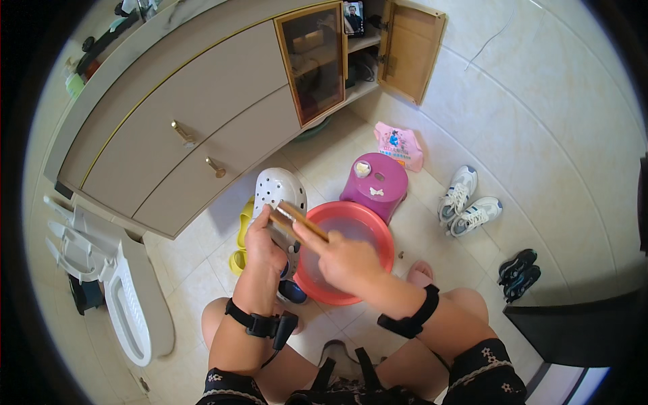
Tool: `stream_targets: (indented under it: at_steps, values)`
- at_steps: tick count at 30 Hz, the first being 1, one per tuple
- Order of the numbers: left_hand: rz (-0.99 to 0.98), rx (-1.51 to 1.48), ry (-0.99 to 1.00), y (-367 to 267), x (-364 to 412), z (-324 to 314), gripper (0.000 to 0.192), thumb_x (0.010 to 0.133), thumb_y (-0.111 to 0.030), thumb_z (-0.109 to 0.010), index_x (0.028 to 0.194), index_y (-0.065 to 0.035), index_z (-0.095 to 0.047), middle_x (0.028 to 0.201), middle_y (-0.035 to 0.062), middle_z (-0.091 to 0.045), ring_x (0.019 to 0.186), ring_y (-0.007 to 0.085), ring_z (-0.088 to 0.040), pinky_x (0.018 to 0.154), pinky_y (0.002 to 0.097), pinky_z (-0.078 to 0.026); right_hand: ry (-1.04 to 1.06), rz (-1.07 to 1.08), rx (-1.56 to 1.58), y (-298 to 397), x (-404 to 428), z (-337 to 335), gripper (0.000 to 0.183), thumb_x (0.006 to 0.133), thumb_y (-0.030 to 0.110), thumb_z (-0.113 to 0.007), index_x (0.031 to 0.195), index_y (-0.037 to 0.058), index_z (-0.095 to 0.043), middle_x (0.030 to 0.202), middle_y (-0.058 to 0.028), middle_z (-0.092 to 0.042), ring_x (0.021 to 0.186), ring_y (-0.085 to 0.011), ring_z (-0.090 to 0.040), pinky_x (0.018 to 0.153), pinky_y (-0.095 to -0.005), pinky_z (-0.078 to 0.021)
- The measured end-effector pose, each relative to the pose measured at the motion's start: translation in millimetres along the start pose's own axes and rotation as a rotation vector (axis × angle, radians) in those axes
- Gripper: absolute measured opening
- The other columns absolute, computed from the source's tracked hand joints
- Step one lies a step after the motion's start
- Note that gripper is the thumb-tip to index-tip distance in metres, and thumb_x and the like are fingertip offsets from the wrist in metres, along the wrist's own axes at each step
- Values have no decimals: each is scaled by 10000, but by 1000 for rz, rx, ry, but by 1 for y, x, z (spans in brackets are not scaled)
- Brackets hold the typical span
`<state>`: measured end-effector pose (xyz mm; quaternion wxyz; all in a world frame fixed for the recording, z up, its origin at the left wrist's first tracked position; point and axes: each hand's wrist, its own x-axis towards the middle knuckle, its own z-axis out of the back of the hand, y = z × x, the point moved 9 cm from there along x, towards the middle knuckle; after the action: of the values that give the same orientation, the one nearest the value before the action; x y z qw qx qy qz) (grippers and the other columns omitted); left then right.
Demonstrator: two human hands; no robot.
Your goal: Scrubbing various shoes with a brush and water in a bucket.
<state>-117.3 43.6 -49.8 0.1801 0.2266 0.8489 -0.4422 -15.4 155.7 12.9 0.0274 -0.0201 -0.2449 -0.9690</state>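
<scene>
My left hand (264,249) grips a white clog (279,186) with round holes in its upper, toe pointing away from me. In my right hand (349,266) is a wooden-handled brush (306,221), slightly blurred, held across the clog near my left thumb. Its bristles cannot be made out. Just below my hands stands a red plastic basin (388,248) with cloudy water in it. Yellow clogs (246,223) lie on the floor behind my left hand. A dark blue shoe or slipper (292,292) is beside the basin, partly hidden.
A purple stool (379,179) bearing a small tub (362,169) touches the basin's far side. Behind it lies a pink bag (400,144). White sneakers (463,197) and dark shoes (519,276) line the right wall. The cabinet door (412,50) hangs open; a toilet (131,304) stands left.
</scene>
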Motion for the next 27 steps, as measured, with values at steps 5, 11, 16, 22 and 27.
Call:
stream_targets:
  at_steps: [5, 11, 16, 22, 27]
  values:
    - [50, 12, 32, 6, -9, -14, 380, 972, -276, -516, 1280, -55, -527, 1231, 122, -599, 1106, 299, -576, 955, 454, -450, -85, -96, -10, -22, 9, 28, 772, 819, 122, -552, 1504, 333, -266, 900, -168, -583, 621, -367, -607, 557, -480, -503]
    - [22, -12, 38, 9, 3, -3, 376, 970, -268, -516, 1284, -62, -532, 1235, 124, -598, 1110, 290, -583, 953, 444, -459, -29, -12, 3, 4, -1, 3, 681, 887, 132, -482, 1504, 326, -268, 914, -195, -604, 644, -372, -639, 554, -486, -514]
    - [37, 39, 12, 9, -13, -23, 367, 975, -286, -443, 1210, -35, -573, 1192, 134, -617, 1099, 287, -587, 974, 440, -455, -192, -31, -51, -17, 8, 31, 793, 805, 106, -568, 1503, 340, -273, 819, -157, -565, 595, -352, -592, 527, -469, -497]
    - [18, 12, 24, 9, -1, -7, 362, 971, -280, -452, 1227, -52, -568, 1204, 127, -609, 1094, 288, -586, 960, 434, -461, -21, -27, 40, 4, -1, 7, 781, 815, 96, -556, 1505, 323, -272, 876, -165, -585, 669, -357, -617, 567, -461, -513]
    - [21, 55, 83, 4, -12, -25, 417, 993, -329, -424, 1280, -44, -530, 1216, 138, -610, 1105, 298, -589, 958, 455, -458, -228, -61, -31, -26, 9, 43, 784, 811, 99, -567, 1497, 346, -278, 914, -157, -593, 685, -359, -622, 592, -455, -520]
